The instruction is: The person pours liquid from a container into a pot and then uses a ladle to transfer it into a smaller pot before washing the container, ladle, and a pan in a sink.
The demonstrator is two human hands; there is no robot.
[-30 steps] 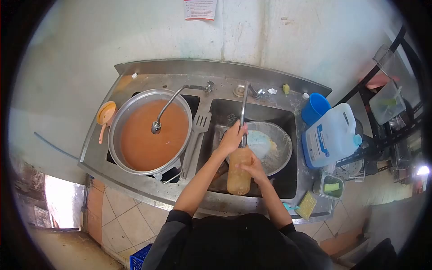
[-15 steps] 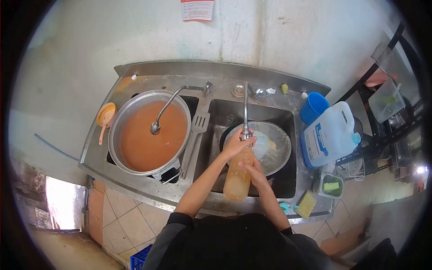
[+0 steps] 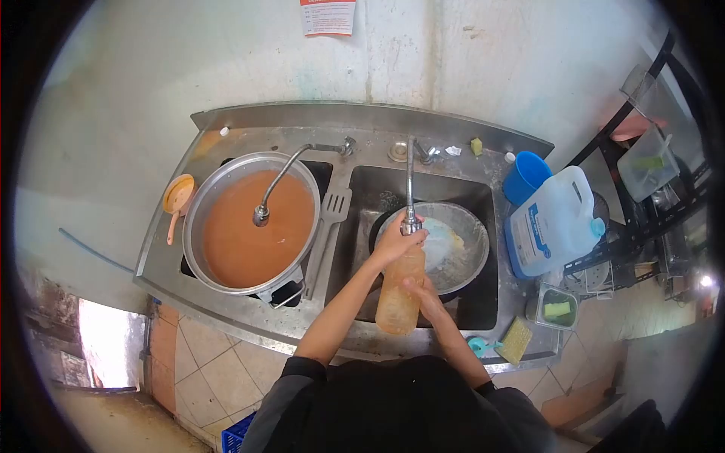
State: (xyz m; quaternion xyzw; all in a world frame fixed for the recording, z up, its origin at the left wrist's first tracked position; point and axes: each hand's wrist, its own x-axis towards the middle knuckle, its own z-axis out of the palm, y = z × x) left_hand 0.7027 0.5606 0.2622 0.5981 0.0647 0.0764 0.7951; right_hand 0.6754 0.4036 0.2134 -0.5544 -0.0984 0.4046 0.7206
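Note:
A cloudy, yellowish see-through bottle [image 3: 397, 306] is held under the right faucet [image 3: 411, 204], its base toward my body. My left hand [image 3: 397, 243] wraps round the bottle's upper end, right by the faucet's nozzle. Lower down, my right hand [image 3: 425, 296] grips the bottle's right side with the thumb across it. The bottle's mouth is hidden by my left hand and the nozzle. Behind the hands, a round metal basin [image 3: 477, 260] in the right sink [image 3: 483, 313] holds something whitish and pale blue.
To the left, a large pot [image 3: 195, 249] of orange-brown liquid stands under another faucet [image 3: 285, 172]. A slotted turner [image 3: 333, 208] lies between pot and sink. On the right are a blue cup [image 3: 527, 180], a jug of blue liquid [image 3: 545, 234], a sponge [image 3: 515, 341] and a small container [image 3: 568, 321].
My right hand has shifted slightly down along the bottle's side. My left hand stays at the top, and the bottle remains under the faucet.

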